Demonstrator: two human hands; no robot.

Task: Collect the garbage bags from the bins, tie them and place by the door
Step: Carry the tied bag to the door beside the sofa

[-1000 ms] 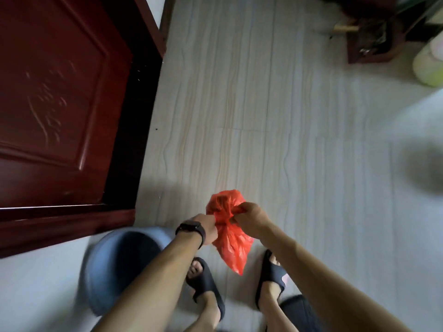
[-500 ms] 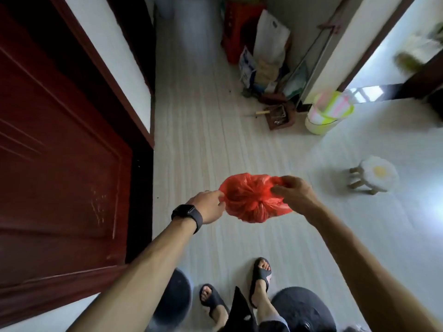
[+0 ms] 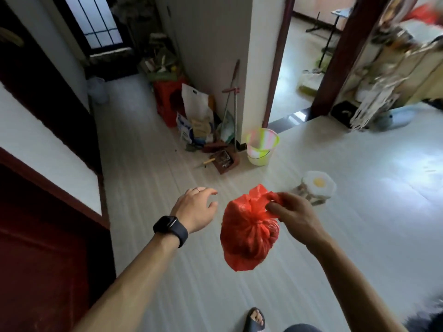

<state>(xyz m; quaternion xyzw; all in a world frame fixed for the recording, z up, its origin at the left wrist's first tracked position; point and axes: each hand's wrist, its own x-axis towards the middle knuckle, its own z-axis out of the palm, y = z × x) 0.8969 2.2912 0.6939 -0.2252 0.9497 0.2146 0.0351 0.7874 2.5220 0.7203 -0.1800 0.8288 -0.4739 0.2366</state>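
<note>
Red plastic, thin and crinkled: the garbage bag (image 3: pixel 249 233) hung in mid-air over the pale floor (image 3: pixel 335 248), between my two hands. My right hand (image 3: pixel 294 214) pinched the gathered neck just above the knot, fingers (image 3: pixel 275 207) clamped on the loose ears of film, and the body of the bag sagged below in a small round lump. My left hand (image 3: pixel 194 209), the one with the black watch (image 3: pixel 170 227), hovered just beside the bag without touching it. Its fingers (image 3: pixel 208 191) were apart and loosely bent, holding nothing.

I judged the load light, since it hung from a one-handed pinch and barely stretched at the neck. The film looked soft and a little slippery, and likely to tear if pulled at the belly. The place to take hold was the twisted neck at or above the knot — not the thin skin underneath. The knot looked closed, so I read the tying as done for this bag, with the placing left to do. A dark red door (image 3: pixel 48 248) stood to my left — whether it was the one meant, I could not tell.
</note>
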